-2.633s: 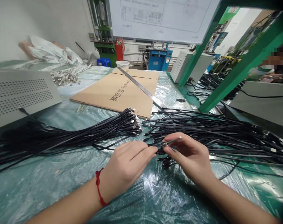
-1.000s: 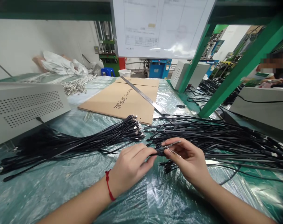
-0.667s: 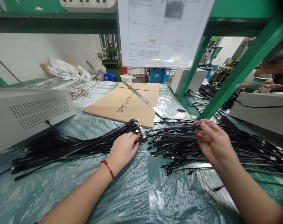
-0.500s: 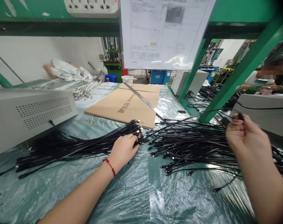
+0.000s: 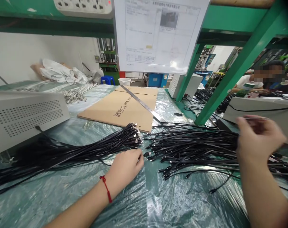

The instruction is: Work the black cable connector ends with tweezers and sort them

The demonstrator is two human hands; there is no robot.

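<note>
My left hand (image 5: pixel 126 167), with a red cord bracelet at the wrist, is closed just in front of the left bundle of black cables (image 5: pixel 87 150). Its thumb and fingers pinch together, and one black cable runs in under the hand; the gripped end is mostly hidden. The metal plugs (image 5: pixel 135 134) of that bundle point right, gathered close together. Raised above the right end of a second, looser pile of black cables (image 5: pixel 196 144) is my right hand (image 5: pixel 258 136). Its fingers are curled but blurred, so whether anything lies between them is unclear.
Behind the cables lies a flat cardboard sheet (image 5: pixel 106 112) with a steel ruler (image 5: pixel 141 103) across it. A grey perforated box (image 5: pixel 30 117) stands at left. A green post (image 5: pixel 231 69) rises at right, with a co-worker (image 5: pixel 250 80) beyond. A printed sheet (image 5: pixel 158 38) hangs overhead.
My left hand has come off the left bundle's plugs toward me. My right hand has turned, and the cable that stretched up to it now lies lower on the pile. The view has shifted slightly right.
</note>
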